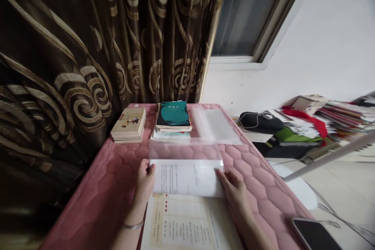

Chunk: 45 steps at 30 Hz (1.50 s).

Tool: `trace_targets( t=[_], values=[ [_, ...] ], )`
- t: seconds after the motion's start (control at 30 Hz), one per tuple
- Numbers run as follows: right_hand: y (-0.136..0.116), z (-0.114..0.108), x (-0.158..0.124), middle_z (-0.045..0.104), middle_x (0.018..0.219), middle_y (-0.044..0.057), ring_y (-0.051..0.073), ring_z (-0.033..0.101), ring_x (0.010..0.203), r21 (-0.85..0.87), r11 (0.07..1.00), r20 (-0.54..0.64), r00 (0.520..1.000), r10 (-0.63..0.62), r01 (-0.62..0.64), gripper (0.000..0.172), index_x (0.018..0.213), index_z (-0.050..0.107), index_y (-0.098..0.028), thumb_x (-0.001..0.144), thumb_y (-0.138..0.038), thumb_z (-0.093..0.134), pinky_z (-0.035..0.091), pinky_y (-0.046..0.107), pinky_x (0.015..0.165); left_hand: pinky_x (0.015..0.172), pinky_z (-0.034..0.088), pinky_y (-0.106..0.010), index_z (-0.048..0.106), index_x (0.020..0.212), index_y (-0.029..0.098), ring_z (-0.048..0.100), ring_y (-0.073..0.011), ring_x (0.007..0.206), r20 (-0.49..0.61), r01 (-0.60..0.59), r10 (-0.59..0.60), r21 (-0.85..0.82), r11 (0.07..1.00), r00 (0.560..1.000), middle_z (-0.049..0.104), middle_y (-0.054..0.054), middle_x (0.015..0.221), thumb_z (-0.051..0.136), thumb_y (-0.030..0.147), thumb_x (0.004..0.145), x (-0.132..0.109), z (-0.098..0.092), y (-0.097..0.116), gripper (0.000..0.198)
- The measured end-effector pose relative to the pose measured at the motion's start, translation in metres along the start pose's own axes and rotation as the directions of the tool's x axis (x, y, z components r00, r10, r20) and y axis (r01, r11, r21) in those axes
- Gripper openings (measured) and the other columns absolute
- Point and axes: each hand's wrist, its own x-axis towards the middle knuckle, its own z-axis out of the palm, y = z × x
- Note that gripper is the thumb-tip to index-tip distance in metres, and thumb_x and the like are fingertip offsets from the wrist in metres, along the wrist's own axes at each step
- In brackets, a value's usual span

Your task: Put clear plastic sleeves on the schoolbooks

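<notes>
My left hand (144, 177) pinches the left edge of a clear plastic sleeve (184, 150), and my right hand (234, 187) pinches its right edge. A white printed page (187, 181) shows through the lower part of the sleeve; the upper part is see-through, with pink cloth behind it. Below, between my forearms, lies a book (184, 222) open at a cream page with a coloured border. How the printed page joins this book I cannot tell. Beyond the sleeve, more clear plastic sleeves (215, 125) lie in a pile at the right.
A stack of books with a teal cover (173, 114) stands at the back, left of it a stack of cream books (129, 123). Pink quilted cloth (117, 195) covers the table. A phone (316, 234) lies front right. Patterned curtains (131, 39) hang behind.
</notes>
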Motion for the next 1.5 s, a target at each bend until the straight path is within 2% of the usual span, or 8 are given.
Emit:
trace_targets(
  t=[0.17, 0.47, 0.67, 0.9, 1.1, 1.3, 1.4, 1.5],
  values=[
    [-0.004, -0.001, -0.003, 0.058, 0.064, 0.000, 0.017, 0.050, 0.060, -0.069, 0.997, -0.002, 1.000, 0.025, -0.025, 0.038, 0.067, 0.058, -0.021, 0.075, -0.058, 0.060, 0.038, 0.025, 0.051, 0.055, 0.038, -0.026, 0.049, 0.073, 0.022, 0.051, -0.0153, 0.058, -0.044, -0.030, 0.031, 0.015, 0.999, 0.999, 0.054, 0.003, 0.062, 0.059, 0.042, 0.068, -0.005, 0.002, 0.004, 0.023],
    [0.010, -0.001, 0.008, 0.055, 0.061, 0.001, 0.015, 0.045, 0.059, -0.260, 0.964, -0.045, 0.997, -0.064, 0.050, 0.051, 0.064, 0.054, -0.018, 0.074, -0.068, 0.054, 0.030, 0.024, 0.049, 0.064, 0.043, -0.030, 0.050, 0.077, 0.021, 0.056, -0.0181, 0.066, -0.057, -0.013, 0.018, 0.083, 0.996, 0.998, 0.059, 0.000, 0.070, 0.052, 0.040, 0.070, -0.008, 0.004, 0.012, 0.020],
    [0.002, 0.003, 0.006, 0.047, 0.057, -0.002, 0.013, 0.038, 0.056, -0.257, 0.965, -0.058, 0.996, -0.064, 0.047, 0.053, 0.058, 0.047, -0.020, 0.074, -0.069, 0.053, 0.026, 0.024, 0.048, 0.064, 0.044, -0.032, 0.050, 0.079, 0.021, 0.056, -0.0199, 0.068, -0.049, -0.047, 0.053, 0.113, 0.992, 0.997, 0.059, -0.001, 0.071, 0.050, 0.042, 0.073, -0.009, 0.004, 0.011, 0.022],
    [-0.017, 0.003, -0.009, 0.051, 0.061, -0.001, 0.015, 0.042, 0.061, -0.201, 0.980, -0.065, 0.998, -0.002, -0.011, 0.050, 0.064, 0.054, -0.019, 0.075, -0.068, 0.054, 0.031, 0.024, 0.051, 0.065, 0.044, -0.031, 0.051, 0.080, 0.021, 0.057, -0.0189, 0.069, -0.056, -0.052, 0.057, 0.088, 0.995, 0.997, 0.059, -0.001, 0.074, 0.049, 0.043, 0.074, -0.011, 0.005, 0.016, 0.023],
    [-0.013, 0.004, -0.009, 0.046, 0.056, -0.002, 0.014, 0.040, 0.057, -0.265, 0.964, -0.113, 0.993, -0.041, 0.009, 0.055, 0.059, 0.049, -0.019, 0.074, -0.072, 0.050, 0.030, 0.024, 0.049, 0.065, 0.044, -0.031, 0.051, 0.080, 0.020, 0.056, -0.0180, 0.068, -0.070, -0.062, 0.069, 0.094, 0.994, 0.995, 0.057, -0.001, 0.071, 0.049, 0.043, 0.074, -0.011, 0.006, 0.015, 0.023],
    [0.001, 0.007, 0.001, 0.057, 0.063, 0.003, 0.019, 0.049, 0.063, -0.325, 0.942, -0.148, 0.979, -0.143, 0.088, 0.057, 0.068, 0.054, -0.019, 0.076, -0.074, 0.046, 0.037, 0.027, 0.055, 0.055, 0.041, -0.025, 0.044, 0.079, 0.022, 0.052, -0.0142, 0.060, -0.155, 0.012, -0.008, 0.022, 1.000, 0.988, 0.051, 0.004, 0.066, 0.058, 0.045, 0.070, -0.016, 0.006, 0.022, 0.028],
    [0.005, 0.006, 0.001, 0.061, 0.068, 0.005, 0.021, 0.053, 0.068, -0.333, 0.939, -0.165, 0.975, -0.149, 0.087, 0.055, 0.072, 0.056, -0.019, 0.078, -0.072, 0.044, 0.040, 0.028, 0.058, 0.046, 0.034, -0.022, 0.039, 0.072, 0.024, 0.044, -0.0112, 0.051, -0.100, 0.082, -0.084, -0.017, 0.996, 0.991, 0.043, 0.008, 0.058, 0.056, 0.043, 0.072, -0.024, 0.004, 0.030, 0.026],
    [0.006, 0.006, 0.000, 0.061, 0.069, 0.005, 0.021, 0.054, 0.069, -0.322, 0.943, -0.165, 0.975, -0.147, 0.088, 0.054, 0.073, 0.056, -0.019, 0.079, -0.071, 0.044, 0.040, 0.028, 0.059, 0.044, 0.029, -0.021, 0.035, 0.063, 0.023, 0.037, -0.0098, 0.049, -0.030, 0.092, -0.093, -0.019, 0.996, 0.995, 0.036, 0.008, 0.054, 0.053, 0.042, 0.072, -0.026, 0.003, 0.036, 0.027]
  ],
)
